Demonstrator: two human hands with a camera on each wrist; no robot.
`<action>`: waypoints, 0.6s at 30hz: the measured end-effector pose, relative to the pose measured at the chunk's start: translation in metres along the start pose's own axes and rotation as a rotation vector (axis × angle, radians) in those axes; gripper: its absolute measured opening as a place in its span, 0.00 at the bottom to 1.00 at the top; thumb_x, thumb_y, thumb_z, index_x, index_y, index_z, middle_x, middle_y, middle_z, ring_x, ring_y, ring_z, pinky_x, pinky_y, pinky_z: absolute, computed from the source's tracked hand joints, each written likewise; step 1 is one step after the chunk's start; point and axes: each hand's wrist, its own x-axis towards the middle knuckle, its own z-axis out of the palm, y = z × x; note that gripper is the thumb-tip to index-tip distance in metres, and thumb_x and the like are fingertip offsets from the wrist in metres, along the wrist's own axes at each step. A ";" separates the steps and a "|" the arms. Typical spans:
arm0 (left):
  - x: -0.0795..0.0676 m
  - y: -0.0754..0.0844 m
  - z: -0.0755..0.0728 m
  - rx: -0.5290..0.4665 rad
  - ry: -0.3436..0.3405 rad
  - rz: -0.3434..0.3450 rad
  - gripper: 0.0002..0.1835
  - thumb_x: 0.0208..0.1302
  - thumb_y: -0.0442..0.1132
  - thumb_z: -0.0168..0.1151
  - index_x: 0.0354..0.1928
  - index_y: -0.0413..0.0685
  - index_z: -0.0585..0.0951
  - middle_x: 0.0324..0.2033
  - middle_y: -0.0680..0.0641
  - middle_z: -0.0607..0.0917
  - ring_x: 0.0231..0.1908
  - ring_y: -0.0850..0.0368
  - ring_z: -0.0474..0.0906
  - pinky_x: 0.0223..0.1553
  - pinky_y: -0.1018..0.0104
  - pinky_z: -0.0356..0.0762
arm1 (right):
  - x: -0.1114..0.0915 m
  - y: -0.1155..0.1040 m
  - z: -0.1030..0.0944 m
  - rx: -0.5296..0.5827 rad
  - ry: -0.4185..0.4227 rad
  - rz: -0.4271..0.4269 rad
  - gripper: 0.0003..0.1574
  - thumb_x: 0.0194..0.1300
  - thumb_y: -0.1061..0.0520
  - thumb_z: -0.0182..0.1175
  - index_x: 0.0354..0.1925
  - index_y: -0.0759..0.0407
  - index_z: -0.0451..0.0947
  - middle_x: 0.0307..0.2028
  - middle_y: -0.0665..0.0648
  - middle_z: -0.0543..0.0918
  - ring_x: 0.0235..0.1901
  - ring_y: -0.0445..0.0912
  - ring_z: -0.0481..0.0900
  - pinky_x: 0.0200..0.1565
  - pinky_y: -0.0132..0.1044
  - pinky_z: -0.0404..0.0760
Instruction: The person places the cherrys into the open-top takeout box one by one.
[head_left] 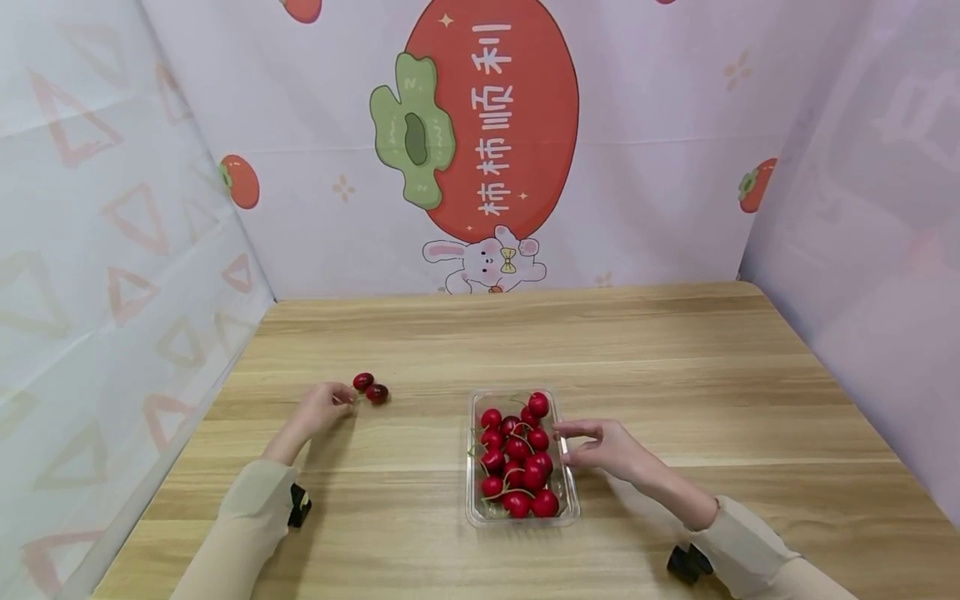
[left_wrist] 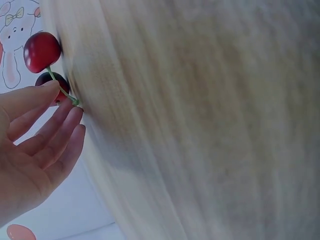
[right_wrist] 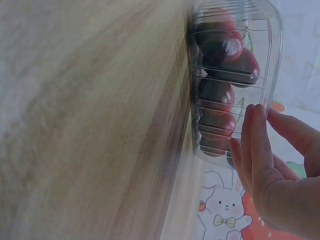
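At the left of the table, my left hand [head_left: 327, 406] pinches a green stem [left_wrist: 62, 91] between thumb and fingertips. Two dark red cherries [head_left: 377, 393] hang just beyond the fingers; in the left wrist view, one cherry [left_wrist: 42, 52] partly covers the other. At the centre sits a clear plastic box [head_left: 472, 500] holding several bright red cherries [head_left: 517, 448] with green stems. My right hand [head_left: 606, 447] touches the right side of this box, its fingers [right_wrist: 260, 137] fairly straight against the wall and rim.
The box stands on a wood-grain table [head_left: 660, 350]. Behind it hangs a white cloth [head_left: 645, 208] printed with persimmons and a rabbit. Side cloths [head_left: 127, 250] border the table. Dark wrist devices [head_left: 299, 505] sit at both sleeves.
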 end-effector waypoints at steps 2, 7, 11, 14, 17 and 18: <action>0.001 -0.001 0.000 0.006 -0.004 0.001 0.10 0.53 0.29 0.58 0.38 0.31 0.78 0.34 0.37 0.81 0.34 0.46 0.75 0.39 0.53 0.72 | 0.000 0.000 0.000 0.003 -0.004 -0.001 0.33 0.54 0.57 0.61 0.56 0.69 0.66 0.53 0.70 0.70 0.38 0.48 0.80 0.41 0.36 0.77; 0.004 -0.003 0.002 0.024 -0.003 -0.007 0.09 0.53 0.28 0.58 0.37 0.31 0.78 0.33 0.39 0.81 0.34 0.48 0.75 0.39 0.54 0.73 | -0.001 -0.001 0.000 -0.004 -0.002 -0.002 0.33 0.54 0.57 0.61 0.56 0.69 0.65 0.53 0.70 0.70 0.37 0.47 0.80 0.40 0.35 0.77; 0.007 -0.005 0.002 0.033 0.001 0.002 0.07 0.52 0.27 0.58 0.35 0.32 0.78 0.31 0.41 0.81 0.33 0.49 0.75 0.37 0.55 0.73 | -0.001 -0.002 0.000 -0.012 -0.001 -0.009 0.33 0.54 0.57 0.61 0.56 0.70 0.65 0.53 0.70 0.70 0.37 0.46 0.81 0.40 0.34 0.77; 0.009 -0.007 0.003 0.040 0.000 0.006 0.06 0.52 0.25 0.57 0.33 0.33 0.78 0.29 0.42 0.80 0.32 0.50 0.75 0.36 0.56 0.73 | -0.001 -0.002 0.000 -0.010 -0.002 -0.005 0.33 0.54 0.57 0.61 0.56 0.69 0.66 0.53 0.70 0.70 0.37 0.46 0.80 0.40 0.35 0.77; 0.012 -0.008 0.003 0.051 0.001 0.000 0.05 0.51 0.25 0.57 0.32 0.33 0.78 0.28 0.43 0.80 0.30 0.52 0.74 0.34 0.58 0.73 | -0.001 -0.002 0.000 -0.009 -0.004 -0.005 0.33 0.54 0.57 0.61 0.56 0.69 0.66 0.53 0.70 0.70 0.37 0.47 0.80 0.40 0.36 0.77; 0.012 -0.008 0.003 0.054 0.000 -0.001 0.05 0.51 0.25 0.57 0.32 0.33 0.78 0.27 0.43 0.79 0.30 0.52 0.74 0.34 0.58 0.73 | -0.001 -0.001 0.000 -0.007 -0.005 -0.005 0.33 0.55 0.57 0.61 0.56 0.69 0.66 0.53 0.70 0.70 0.37 0.47 0.80 0.41 0.36 0.77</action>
